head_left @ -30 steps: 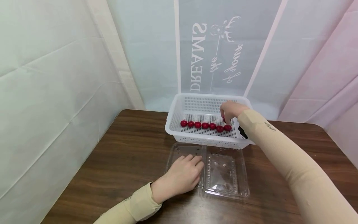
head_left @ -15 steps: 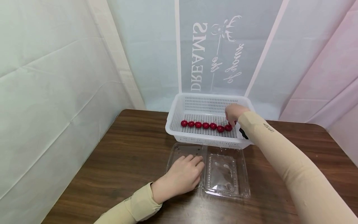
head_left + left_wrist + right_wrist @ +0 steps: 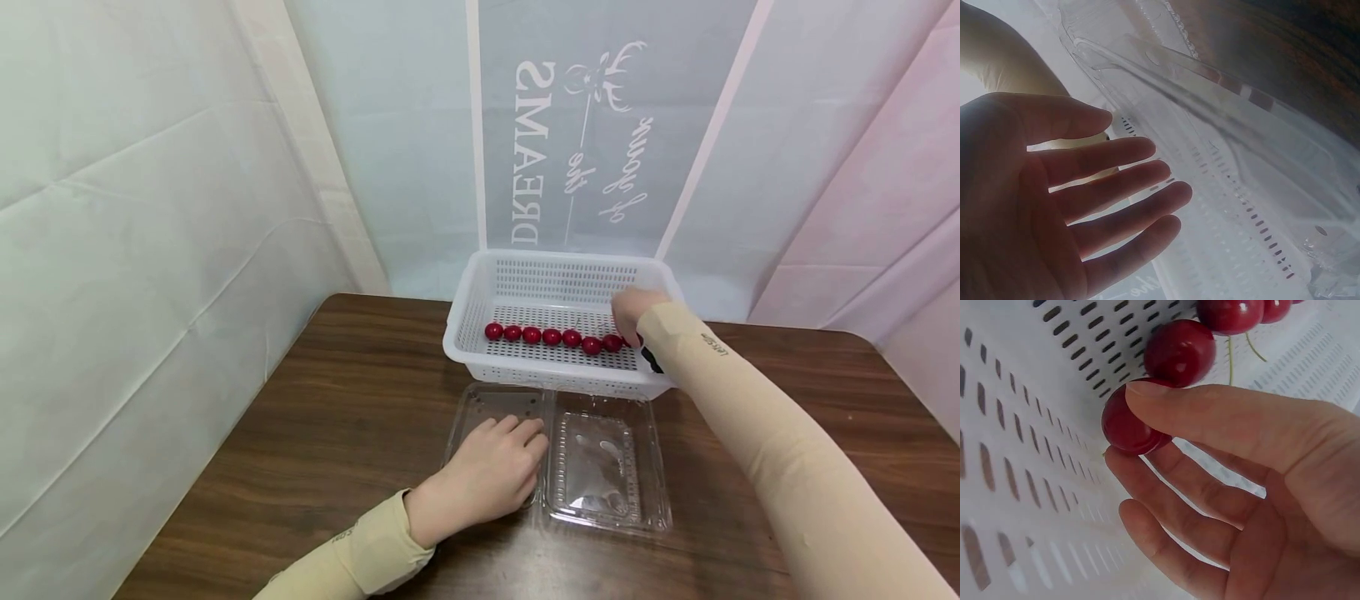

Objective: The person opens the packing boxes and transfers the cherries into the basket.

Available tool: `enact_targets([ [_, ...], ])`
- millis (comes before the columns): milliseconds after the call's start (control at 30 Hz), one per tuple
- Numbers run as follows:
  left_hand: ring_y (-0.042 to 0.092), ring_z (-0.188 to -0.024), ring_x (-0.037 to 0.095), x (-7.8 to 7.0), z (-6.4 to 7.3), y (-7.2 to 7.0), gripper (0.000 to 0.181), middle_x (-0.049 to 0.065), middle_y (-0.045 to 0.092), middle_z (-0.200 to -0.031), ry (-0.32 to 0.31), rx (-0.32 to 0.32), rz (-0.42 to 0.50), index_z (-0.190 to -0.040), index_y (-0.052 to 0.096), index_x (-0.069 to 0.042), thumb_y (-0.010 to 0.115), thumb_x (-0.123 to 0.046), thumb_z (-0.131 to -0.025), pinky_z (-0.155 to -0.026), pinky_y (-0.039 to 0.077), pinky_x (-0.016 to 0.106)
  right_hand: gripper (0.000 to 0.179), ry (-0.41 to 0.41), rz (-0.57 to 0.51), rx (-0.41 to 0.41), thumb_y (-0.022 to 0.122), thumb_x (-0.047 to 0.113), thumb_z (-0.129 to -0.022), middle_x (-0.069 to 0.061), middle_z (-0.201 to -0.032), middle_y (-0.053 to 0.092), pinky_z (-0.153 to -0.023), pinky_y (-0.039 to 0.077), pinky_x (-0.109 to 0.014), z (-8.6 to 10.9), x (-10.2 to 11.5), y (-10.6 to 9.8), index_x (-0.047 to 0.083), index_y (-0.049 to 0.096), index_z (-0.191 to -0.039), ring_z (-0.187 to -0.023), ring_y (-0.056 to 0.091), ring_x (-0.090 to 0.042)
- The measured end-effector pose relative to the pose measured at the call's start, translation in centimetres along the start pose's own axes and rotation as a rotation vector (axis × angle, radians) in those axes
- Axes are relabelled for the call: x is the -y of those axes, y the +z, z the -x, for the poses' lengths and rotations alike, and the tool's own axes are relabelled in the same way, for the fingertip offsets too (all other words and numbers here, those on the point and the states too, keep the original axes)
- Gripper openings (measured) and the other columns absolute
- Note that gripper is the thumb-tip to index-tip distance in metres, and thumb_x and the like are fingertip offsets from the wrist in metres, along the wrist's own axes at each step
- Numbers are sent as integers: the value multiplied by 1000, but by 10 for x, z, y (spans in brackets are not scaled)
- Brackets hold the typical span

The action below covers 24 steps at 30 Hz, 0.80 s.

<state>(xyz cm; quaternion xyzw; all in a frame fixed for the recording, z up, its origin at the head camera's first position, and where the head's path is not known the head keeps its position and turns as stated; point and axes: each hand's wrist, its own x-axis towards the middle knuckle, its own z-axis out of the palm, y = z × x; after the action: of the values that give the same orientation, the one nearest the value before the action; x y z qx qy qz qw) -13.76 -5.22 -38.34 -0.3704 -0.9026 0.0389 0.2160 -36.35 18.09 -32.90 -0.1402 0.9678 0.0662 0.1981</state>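
In the head view my right hand (image 3: pixel 635 310) reaches into the right end of a white slotted plastic basket (image 3: pixel 555 367). Between thumb and fingers it pinches a dark red cherry (image 3: pixel 1127 422), seen best in the right wrist view. Several more cherries (image 3: pixel 551 337) form a row along the basket floor to its left; thin green stems (image 3: pixel 1231 361) show on some. My left hand (image 3: pixel 483 468) lies over the left half of an opened clear plastic clamshell (image 3: pixel 645 479). Its fingers look spread and fairly straight in the left wrist view.
A dark wooden table (image 3: pixel 322 417) bears both containers, the clamshell standing just in front of the basket. A pale curtain (image 3: pixel 420 150) with printed lettering hangs directly behind the basket. White cloth (image 3: pixel 150 208) closes off the left side.
My right hand has moved a little right and lower in the basket with its cherry, to the right end of the row. The left hand stays put.
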Motion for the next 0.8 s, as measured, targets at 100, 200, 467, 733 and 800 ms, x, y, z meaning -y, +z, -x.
enact_targets([
  [100, 62, -92, 16, 0, 0, 0, 23, 0, 65, -113, 0, 3, 3, -101, 66, -15, 61, -26, -82, -62, 47, 27, 19, 5, -19, -1, 72, -5, -64, -13, -82, 60, -60, 48, -31, 0, 0, 2, 2, 65, -79, -75, 55, -26],
  [200, 61, -92, 15, 1, 0, 0, 24, 0, 65, -113, -1, 4, 4, -102, 67, -15, 61, -26, -82, -62, 47, 27, 19, 14, -44, -4, 72, -5, -64, -13, -82, 60, -60, 48, -30, 0, -1, 4, 2, 65, -80, -76, 55, -26],
  [467, 61, -91, 15, 1, 2, 1, 23, 0, 65, -113, 0, 7, 10, -101, 66, -15, 60, -26, -83, -61, 46, 27, 20, 48, -117, 19, 72, -5, -65, -15, -86, 59, -63, 50, -32, -3, -3, 10, 0, 64, -83, -79, 56, -28],
  [733, 61, -91, 16, 1, 2, 1, 22, 0, 65, -113, -3, 8, 11, -102, 66, -15, 59, -26, -84, -62, 47, 28, 20, 44, -118, 37, 72, -4, -67, -14, -85, 60, -63, 49, -31, -8, -4, 12, 1, 66, -85, -78, 56, -26],
  [800, 61, -91, 16, 1, 2, 0, 23, 0, 65, -113, -4, 11, 9, -103, 66, -15, 59, -26, -84, -62, 47, 28, 19, 38, -125, 44, 72, -2, -68, -13, -85, 60, -63, 48, -30, -8, -5, 11, 2, 67, -86, -78, 56, -25],
])
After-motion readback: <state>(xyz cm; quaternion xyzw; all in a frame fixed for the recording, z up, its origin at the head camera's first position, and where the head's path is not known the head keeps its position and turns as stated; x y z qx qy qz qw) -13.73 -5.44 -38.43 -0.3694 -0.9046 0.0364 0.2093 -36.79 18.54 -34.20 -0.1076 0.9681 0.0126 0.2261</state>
